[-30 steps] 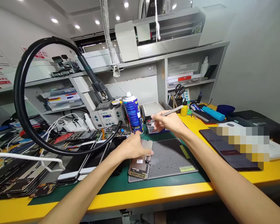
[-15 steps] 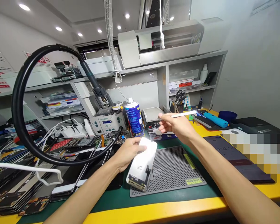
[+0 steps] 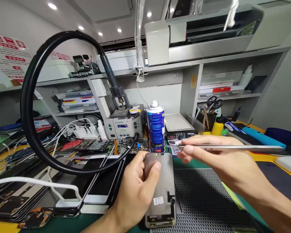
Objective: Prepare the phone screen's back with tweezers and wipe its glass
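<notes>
Phone screen (image 3: 165,186): grey back showing, white sticker, in left hand (image 3: 138,191)
Slim metal tool (image 3: 247,148): nearly level, in right hand (image 3: 226,165)

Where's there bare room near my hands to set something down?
The gray mat looks mostly bare between the phone screen in your left hand and the yellow strip. Your left side is crowded: phones, a white cable, a black hose.

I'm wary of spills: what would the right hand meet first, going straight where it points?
Probably the blue spray can, though depth is unclear; the right hand might pass in front.
</notes>
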